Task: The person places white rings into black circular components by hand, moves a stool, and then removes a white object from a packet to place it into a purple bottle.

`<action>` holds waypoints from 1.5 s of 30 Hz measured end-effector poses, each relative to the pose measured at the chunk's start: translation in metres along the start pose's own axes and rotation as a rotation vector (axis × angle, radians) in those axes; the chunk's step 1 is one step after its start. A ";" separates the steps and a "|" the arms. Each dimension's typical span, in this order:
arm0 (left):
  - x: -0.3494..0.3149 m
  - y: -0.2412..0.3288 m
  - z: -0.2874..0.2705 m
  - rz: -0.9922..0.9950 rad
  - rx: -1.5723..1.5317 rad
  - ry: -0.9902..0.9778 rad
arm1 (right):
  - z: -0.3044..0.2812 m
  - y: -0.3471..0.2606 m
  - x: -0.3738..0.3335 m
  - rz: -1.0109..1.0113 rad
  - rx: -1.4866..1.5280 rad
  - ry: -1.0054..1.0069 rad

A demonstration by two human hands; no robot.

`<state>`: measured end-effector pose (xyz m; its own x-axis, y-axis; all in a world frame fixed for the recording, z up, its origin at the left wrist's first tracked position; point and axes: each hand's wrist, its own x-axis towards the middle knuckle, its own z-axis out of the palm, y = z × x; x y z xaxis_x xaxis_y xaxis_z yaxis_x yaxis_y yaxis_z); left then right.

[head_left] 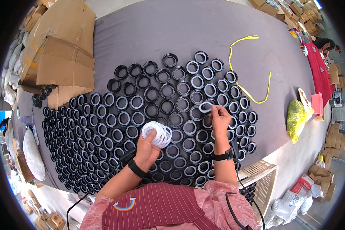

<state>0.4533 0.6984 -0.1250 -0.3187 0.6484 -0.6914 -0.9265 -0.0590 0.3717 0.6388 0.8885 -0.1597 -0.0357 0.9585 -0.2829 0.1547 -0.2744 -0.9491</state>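
Note:
In my left hand point(145, 151) I grip a loose stack of thin white rings point(160, 134), the thumb pressed over them. My right hand point(220, 122) pinches a single pale ring point(201, 109) between thumb and fingertips, tilted just above the black rings. Many short black collar-like rings point(163, 61) stand in rows across the grey table, open side up. Most at the left and right have a pale ring around the top; several in the middle and back look all black. Some rings below my hands are hidden.
A large open cardboard box point(65, 61) stands at the back left. Yellow strapping point(230, 53) lies at the back right, and a yellow plastic bag point(295, 119) rests at the right edge. A cream plastic crate point(262, 184) with black parts is beside me, lower right.

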 end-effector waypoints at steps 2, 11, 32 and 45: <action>-0.001 0.001 0.001 0.003 0.003 0.008 | -0.005 0.014 0.008 -0.003 0.019 0.025; 0.000 -0.003 -0.001 -0.003 0.012 -0.009 | -0.013 0.033 0.022 0.025 -0.045 0.063; -0.006 -0.009 0.013 -0.017 0.041 -0.200 | 0.034 -0.030 -0.089 0.149 -0.165 -0.581; 0.001 -0.002 -0.004 0.034 0.003 0.002 | 0.019 -0.015 -0.032 0.063 -0.027 -0.125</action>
<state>0.4535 0.6961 -0.1290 -0.3500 0.6444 -0.6799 -0.9146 -0.0782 0.3967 0.6189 0.8609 -0.1390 -0.1477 0.9216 -0.3588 0.1868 -0.3303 -0.9252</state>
